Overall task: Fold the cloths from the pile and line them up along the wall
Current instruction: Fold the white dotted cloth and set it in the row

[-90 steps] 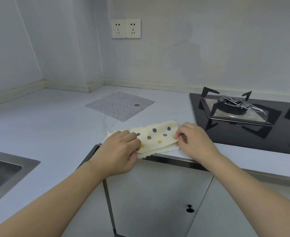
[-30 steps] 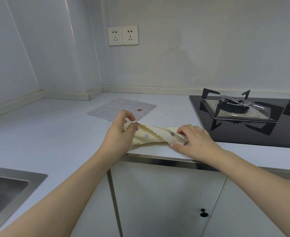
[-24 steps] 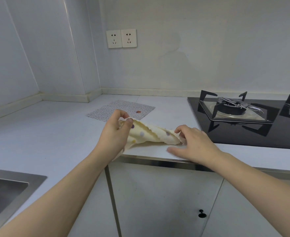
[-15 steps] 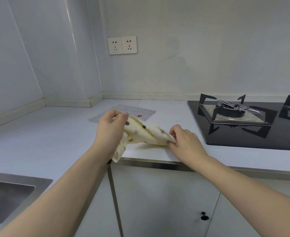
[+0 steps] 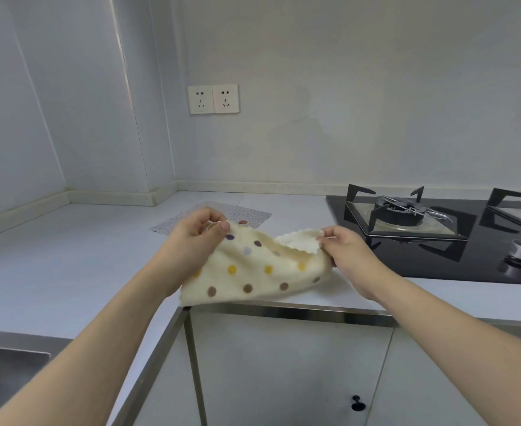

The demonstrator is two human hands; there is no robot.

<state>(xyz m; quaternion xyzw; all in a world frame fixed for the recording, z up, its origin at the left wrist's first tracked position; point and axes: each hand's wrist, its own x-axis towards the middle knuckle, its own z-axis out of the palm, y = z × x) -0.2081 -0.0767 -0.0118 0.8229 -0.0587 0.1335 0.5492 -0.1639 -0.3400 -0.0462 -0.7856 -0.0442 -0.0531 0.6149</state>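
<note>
A cream cloth with coloured dots hangs in the air over the front edge of the counter. My left hand pinches its upper left corner. My right hand pinches the upper right corner, where the cloth's plain back side folds over. The lower edge sags down to the counter's metal trim. Behind my left hand a grey speckled cloth lies flat on the white counter, partly hidden by the hand.
A black gas hob with pan supports fills the counter to the right. A steel sink is at the lower left. Two wall sockets sit above the corner. White cabinet doors with a black knob are below.
The dotted cloth lay folded on the counter; both hands have picked it up by its top corners and spread it in the air. The view tilted upward.
</note>
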